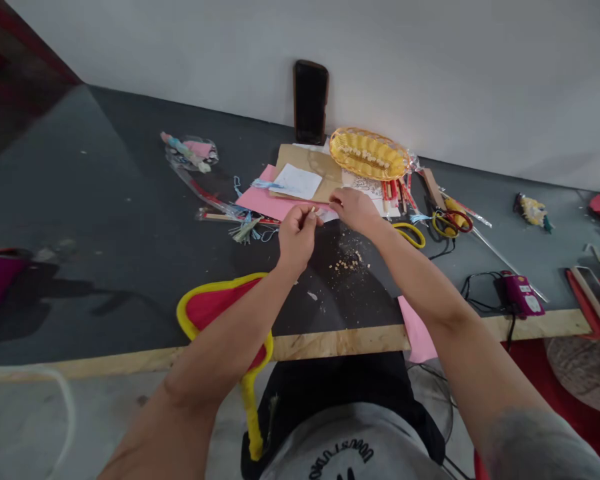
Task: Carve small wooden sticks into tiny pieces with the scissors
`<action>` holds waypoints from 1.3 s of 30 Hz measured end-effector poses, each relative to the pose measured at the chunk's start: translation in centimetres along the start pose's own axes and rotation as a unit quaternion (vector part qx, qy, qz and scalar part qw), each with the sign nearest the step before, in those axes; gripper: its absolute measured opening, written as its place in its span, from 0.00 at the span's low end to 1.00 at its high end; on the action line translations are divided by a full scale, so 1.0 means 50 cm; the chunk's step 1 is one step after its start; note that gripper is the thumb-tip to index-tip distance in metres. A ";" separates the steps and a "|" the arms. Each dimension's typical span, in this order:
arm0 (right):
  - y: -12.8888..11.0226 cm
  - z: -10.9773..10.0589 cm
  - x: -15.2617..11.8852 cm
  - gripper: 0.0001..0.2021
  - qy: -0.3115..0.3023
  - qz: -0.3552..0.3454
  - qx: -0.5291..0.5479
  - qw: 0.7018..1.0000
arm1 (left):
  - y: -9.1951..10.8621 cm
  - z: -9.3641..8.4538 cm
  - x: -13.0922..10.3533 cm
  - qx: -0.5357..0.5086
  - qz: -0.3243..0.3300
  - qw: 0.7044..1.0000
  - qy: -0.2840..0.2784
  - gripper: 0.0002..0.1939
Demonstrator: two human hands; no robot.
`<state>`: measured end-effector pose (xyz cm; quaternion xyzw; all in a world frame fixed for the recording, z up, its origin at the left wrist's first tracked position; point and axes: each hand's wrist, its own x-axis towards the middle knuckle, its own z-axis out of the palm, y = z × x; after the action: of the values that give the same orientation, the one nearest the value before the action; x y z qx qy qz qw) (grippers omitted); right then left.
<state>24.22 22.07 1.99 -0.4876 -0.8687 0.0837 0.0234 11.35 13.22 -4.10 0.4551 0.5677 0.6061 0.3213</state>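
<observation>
My left hand [299, 239] is closed in a pinch, with a small pale piece [313, 209] showing at its fingertips. My right hand [355, 210] is beside it, fingers drawn together over the edge of the papers; what they hold, if anything, is hidden. Under and behind both hands lie a pink sheet [255, 200], a brown envelope-like sheet [307, 160] and a white paper [296, 180]. Small tan bits and crumbs [347, 265] are scattered on the dark table below my right hand. A yellow basket [370, 155] holding pale pieces stands behind them.
A phone [311, 101] leans against the wall. Scissors [450, 223], tassels [245, 230] and wrapped sticks lie about the papers. A red, yellow-edged fan-shaped object [215, 307] overhangs the table's front edge [330, 343]. A purple device [523, 293] with a cable lies right.
</observation>
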 end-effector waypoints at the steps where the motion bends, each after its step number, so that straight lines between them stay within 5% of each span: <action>1: -0.005 0.006 0.010 0.12 -0.009 0.007 -0.007 1.000 | 0.000 0.000 0.001 -0.006 -0.002 1.000 0.001 0.07; 14: -0.020 0.013 0.014 0.14 -0.038 0.009 -0.062 0.997 | -0.002 0.005 0.000 -0.033 -0.011 0.999 -0.026 0.06; 21: 0.055 -0.014 -0.134 0.08 0.003 -0.075 0.047 0.996 | 0.005 0.004 -0.006 -0.024 0.002 0.998 -0.065 0.07; 28: 0.095 0.048 -0.239 0.10 -0.024 -0.100 0.107 0.989 | 0.013 0.001 -0.014 0.060 0.059 0.989 -0.122 0.08; 33: 0.116 0.082 -0.243 0.12 0.086 -0.101 0.187 0.973 | 0.015 -0.002 -0.018 0.130 0.105 0.979 -0.118 0.10; 39: 0.142 0.074 -0.250 0.12 0.238 -0.036 0.226 0.944 | 0.021 0.001 -0.025 0.156 0.144 0.972 -0.102 0.11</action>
<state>36.29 14.60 -2.33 -0.4438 -0.8131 0.1586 0.3417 12.00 11.98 -3.30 0.6359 0.5479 0.5004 0.2122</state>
